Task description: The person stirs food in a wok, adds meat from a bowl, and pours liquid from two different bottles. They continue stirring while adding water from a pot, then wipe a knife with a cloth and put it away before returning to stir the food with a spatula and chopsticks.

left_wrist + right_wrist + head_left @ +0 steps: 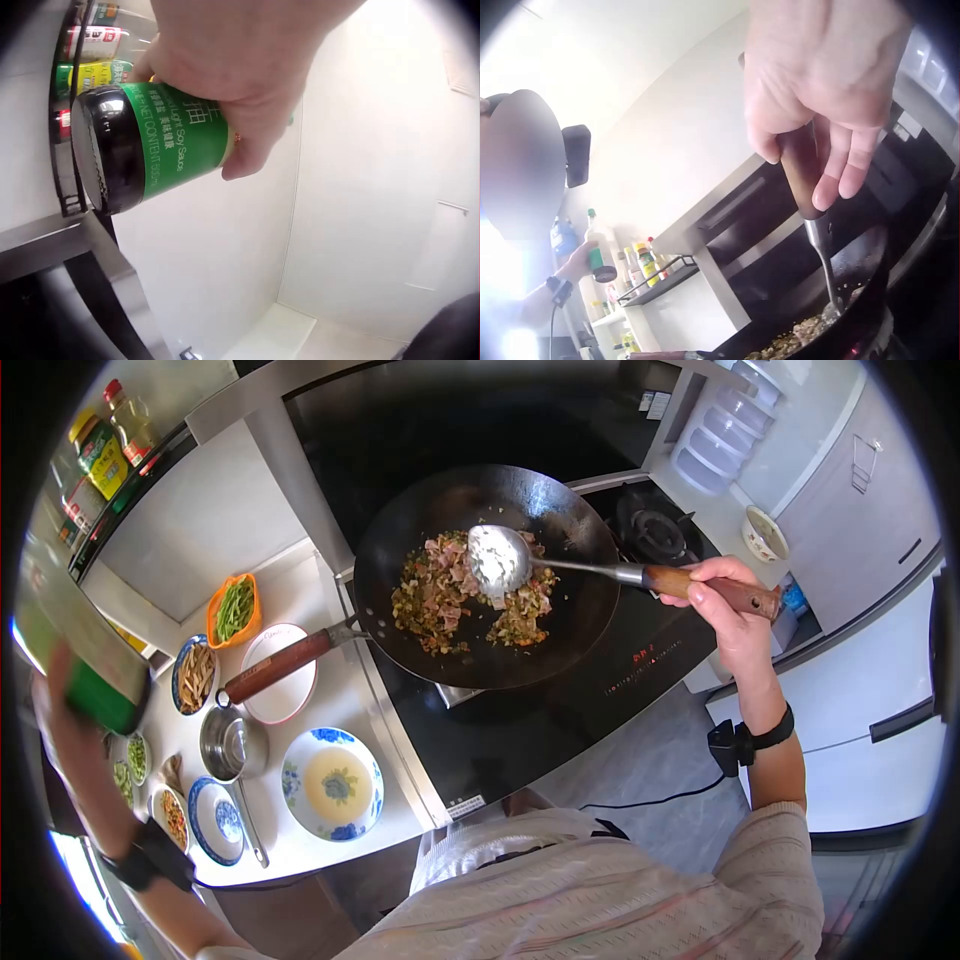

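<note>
My left hand (75, 745) grips a soy sauce bottle (100, 680), blurred at the far left of the head view. In the left wrist view the bottle's green label (180, 135) and dark base face the camera, with the left hand (240, 67) round it. My right hand (735, 610) holds the wooden handle of a metal ladle (500, 560) over the wok (585, 615). Chopped meat and vegetables (430, 600) lie in the wok under the ladle's head. In the right wrist view the right hand's (825, 97) fingers curl round the handle (802, 169).
A rack with bottles (100, 455) is at the upper left. On the counter stand a blue-rimmed bowl (335, 785), a steel pot (235, 745), an orange basket (256, 622) and several small dishes. The wok's handle (285, 665) points left over a white plate (290, 705).
</note>
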### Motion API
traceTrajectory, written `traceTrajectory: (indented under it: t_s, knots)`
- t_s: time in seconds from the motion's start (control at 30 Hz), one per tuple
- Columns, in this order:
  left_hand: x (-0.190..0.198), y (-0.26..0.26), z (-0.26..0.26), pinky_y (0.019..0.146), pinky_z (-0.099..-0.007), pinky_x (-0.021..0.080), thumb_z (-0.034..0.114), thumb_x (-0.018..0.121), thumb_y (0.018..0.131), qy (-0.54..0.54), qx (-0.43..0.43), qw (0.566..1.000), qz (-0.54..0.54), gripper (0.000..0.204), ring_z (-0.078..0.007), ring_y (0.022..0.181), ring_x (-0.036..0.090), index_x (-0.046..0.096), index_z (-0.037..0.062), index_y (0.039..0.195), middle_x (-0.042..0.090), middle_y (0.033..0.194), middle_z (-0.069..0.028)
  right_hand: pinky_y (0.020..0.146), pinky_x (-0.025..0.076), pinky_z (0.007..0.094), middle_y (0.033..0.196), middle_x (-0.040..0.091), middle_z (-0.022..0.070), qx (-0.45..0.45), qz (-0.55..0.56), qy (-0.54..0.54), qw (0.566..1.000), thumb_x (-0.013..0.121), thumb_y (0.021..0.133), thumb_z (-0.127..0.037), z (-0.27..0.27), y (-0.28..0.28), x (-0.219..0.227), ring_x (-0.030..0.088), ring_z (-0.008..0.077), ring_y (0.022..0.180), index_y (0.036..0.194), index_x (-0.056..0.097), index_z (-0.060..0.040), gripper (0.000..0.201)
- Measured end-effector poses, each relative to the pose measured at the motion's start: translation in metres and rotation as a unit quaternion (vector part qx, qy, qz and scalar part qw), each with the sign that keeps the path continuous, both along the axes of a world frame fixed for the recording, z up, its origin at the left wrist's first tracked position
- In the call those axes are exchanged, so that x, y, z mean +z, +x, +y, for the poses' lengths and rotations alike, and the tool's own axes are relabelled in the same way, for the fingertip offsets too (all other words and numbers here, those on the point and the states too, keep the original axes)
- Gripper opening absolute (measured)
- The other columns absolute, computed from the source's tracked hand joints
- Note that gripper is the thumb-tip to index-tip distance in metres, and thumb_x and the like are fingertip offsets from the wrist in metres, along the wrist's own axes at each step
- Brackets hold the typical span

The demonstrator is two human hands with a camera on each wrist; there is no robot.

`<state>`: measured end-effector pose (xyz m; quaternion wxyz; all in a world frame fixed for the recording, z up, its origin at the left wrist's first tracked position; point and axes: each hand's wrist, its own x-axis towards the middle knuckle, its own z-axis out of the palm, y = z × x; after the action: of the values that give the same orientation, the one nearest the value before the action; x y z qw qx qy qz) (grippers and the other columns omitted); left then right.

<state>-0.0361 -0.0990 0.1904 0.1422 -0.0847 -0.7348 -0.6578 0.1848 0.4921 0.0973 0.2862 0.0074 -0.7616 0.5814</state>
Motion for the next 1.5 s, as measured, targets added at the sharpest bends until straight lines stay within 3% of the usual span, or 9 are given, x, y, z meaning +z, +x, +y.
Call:
traceTrajectory:
  t_s: [0.13,0.33,0.5,0.77,0.87,1.1,1.23,1.43,1.5]
  knots:
    - [-0.064,0.105,0.103,0.071,-0.0309,0.046,0.024,0.067,0.053,-0.092,0.026,0.994,-0.050,0.072,-0.0195,0.080,0.055,0.045,-0.0025,0.115,0.056,0.093,-0.0098,0.072,0.048,0.0285,0.097,0.059,0.0137,0.023,0.038,0.322,0.946,0.067,0.070,-0.001,-0.019,0.000,0.009,0.060,0.0222,0.082,0.084,0.060,-0.0052,0.016]
    - [-0.116,0.159,0.177,0.072,-0.0270,0.046,0.020,0.075,0.046,-0.050,-0.184,0.961,-0.202,0.062,-0.0142,0.075,0.056,0.055,0.0002,0.101,0.060,0.086,-0.0040,0.078,0.042,0.0351,0.109,0.049,0.0142,0.135,0.029,0.508,0.850,0.065,0.060,-0.006,-0.042,0.010,-0.026,0.053,0.0271,0.090,0.085,0.060,-0.0119,0.026]
    - [-0.150,0.159,0.197,0.077,-0.0280,0.045,0.015,0.077,0.046,-0.091,-0.323,0.910,-0.246,0.062,-0.0128,0.080,0.055,0.054,0.0012,0.102,0.060,0.088,-0.0036,0.078,0.043,0.0347,0.108,0.051,0.0133,0.175,-0.016,0.542,0.821,0.063,0.064,-0.003,-0.052,0.015,-0.025,0.054,0.0263,0.093,0.089,0.062,-0.0118,0.027]
    - [-0.155,0.163,0.230,0.083,-0.0289,0.042,0.017,0.078,0.047,-0.090,-0.423,0.862,-0.264,0.066,-0.0137,0.087,0.054,0.053,0.0030,0.106,0.059,0.094,-0.0039,0.068,0.049,0.0324,0.089,0.061,0.0109,0.272,0.007,0.359,0.893,0.063,0.077,-0.012,-0.076,-0.040,0.036,0.061,0.0257,0.077,0.101,0.057,-0.0035,0.026]
    - [-0.150,0.166,0.239,0.082,-0.0281,0.042,0.017,0.078,0.047,-0.126,-0.407,0.875,-0.231,0.065,-0.0137,0.086,0.055,0.054,0.0038,0.106,0.060,0.093,-0.0038,0.060,0.047,0.0367,0.060,0.058,0.0160,0.281,-0.009,0.371,0.885,0.059,0.077,-0.018,-0.088,-0.048,0.038,0.059,0.0315,0.059,0.085,0.060,0.0003,0.020]
    - [-0.141,0.169,0.240,0.078,-0.0293,0.045,0.022,0.077,0.049,-0.287,-0.353,0.876,-0.158,0.068,-0.0186,0.080,0.060,0.050,0.0024,0.109,0.062,0.088,-0.0088,0.059,0.050,0.0378,0.060,0.058,0.0174,0.262,-0.003,0.537,0.802,0.055,0.073,-0.012,-0.096,-0.046,0.037,0.061,0.0316,0.060,0.070,0.055,0.0016,0.014]
    - [-0.145,0.173,0.240,0.078,-0.0319,0.047,0.027,0.077,0.050,-0.335,-0.340,0.866,-0.146,0.075,-0.0252,0.082,0.062,0.047,0.0006,0.114,0.062,0.089,-0.0138,0.049,0.049,0.0286,0.067,0.053,0.0121,0.208,0.017,0.640,0.740,0.052,0.073,-0.011,-0.105,-0.028,0.026,0.059,0.0210,0.058,0.087,0.050,0.0054,0.021]
    - [-0.145,0.174,0.244,0.079,-0.0331,0.047,0.028,0.077,0.050,-0.340,-0.347,0.863,-0.141,0.078,-0.0283,0.085,0.062,0.045,0.0005,0.116,0.062,0.090,-0.0157,0.054,0.049,0.0282,0.076,0.052,0.0139,0.163,0.041,0.648,0.743,0.054,0.073,-0.011,-0.099,-0.019,0.019,0.059,0.0211,0.064,0.094,0.052,0.0054,0.027]
    - [-0.144,0.174,0.244,0.079,-0.0338,0.047,0.027,0.076,0.052,-0.331,-0.366,0.862,-0.119,0.076,-0.0293,0.086,0.061,0.046,0.0017,0.116,0.061,0.092,-0.0158,0.058,0.050,0.0302,0.080,0.055,0.0115,0.169,0.042,0.563,0.808,0.061,0.067,-0.007,-0.089,-0.021,0.026,0.060,0.0230,0.069,0.091,0.052,0.0011,0.027]
